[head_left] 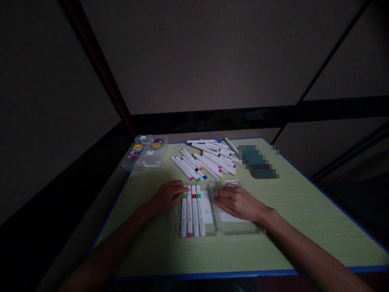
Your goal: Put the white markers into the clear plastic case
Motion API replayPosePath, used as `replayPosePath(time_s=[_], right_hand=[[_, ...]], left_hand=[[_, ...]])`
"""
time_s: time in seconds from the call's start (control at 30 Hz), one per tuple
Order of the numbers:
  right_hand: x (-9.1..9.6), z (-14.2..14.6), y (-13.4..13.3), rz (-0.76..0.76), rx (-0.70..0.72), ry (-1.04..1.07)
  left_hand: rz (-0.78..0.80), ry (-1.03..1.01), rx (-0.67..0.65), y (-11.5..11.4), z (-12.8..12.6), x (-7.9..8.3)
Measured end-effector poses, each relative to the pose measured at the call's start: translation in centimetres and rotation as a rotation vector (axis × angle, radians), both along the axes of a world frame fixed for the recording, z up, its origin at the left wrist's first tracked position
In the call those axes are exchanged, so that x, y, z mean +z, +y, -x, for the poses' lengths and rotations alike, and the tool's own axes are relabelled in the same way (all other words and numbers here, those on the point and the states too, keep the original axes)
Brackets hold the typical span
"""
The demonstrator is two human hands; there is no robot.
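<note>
A clear plastic marker case (223, 232) lies unfolded flat near the middle of the table. Several white markers (190, 219) stand side by side in its left half, with green, pink and red bands near their far ends. My left hand (170, 197) reaches in from the left, fingers apart, its fingertips at the far ends of these markers. Over the case's right half lies my right hand (240, 201), its fingers curled together near the middle hinge. Whatever may be under those fingers is hidden. White sheets (208, 207) show inside the case.
Beyond the case, a loose pile of white markers (209, 162) with coloured ends spreads over the table (146, 251). A translucent plastic box (152, 158) with labels is at the back left. A blurred-out dark green object (258, 162) lies at the back right. Walls stand behind.
</note>
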State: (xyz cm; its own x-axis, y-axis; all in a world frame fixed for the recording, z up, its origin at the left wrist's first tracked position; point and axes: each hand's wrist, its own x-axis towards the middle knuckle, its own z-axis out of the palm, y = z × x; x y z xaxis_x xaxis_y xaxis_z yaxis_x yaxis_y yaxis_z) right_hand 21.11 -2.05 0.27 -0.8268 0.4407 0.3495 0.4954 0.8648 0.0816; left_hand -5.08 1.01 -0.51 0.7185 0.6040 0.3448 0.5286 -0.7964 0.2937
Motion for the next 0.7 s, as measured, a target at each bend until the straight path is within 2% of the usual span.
replayPosePath(time_s=[0.17, 0.27, 0.4, 0.53, 0.7], right_hand=[[-0.1, 0.0, 0.0, 0.007, 0.013, 0.003], [-0.2, 0.0, 0.0, 0.001, 0.008, -0.013], [-0.2, 0.0, 0.1, -0.01, 0.006, -0.029], [-0.1, 0.1, 0.0, -0.014, 0.008, -0.034], [0.1, 0.2, -0.1, 0.004, 0.002, -0.029]], left_hand=[[0.044, 0.008, 0.062, 1.2, 0.4, 0.5], [-0.02, 0.042, 0.119, 2.9, 0.6, 1.2], [-0.129, 0.213, 0.121, 5.1, 0.3, 1.9], [-0.201, 0.355, 0.071, 6.0, -0.2, 1.8], [-0.243, 0.398, 0.07, 6.1, -0.8, 1.3]])
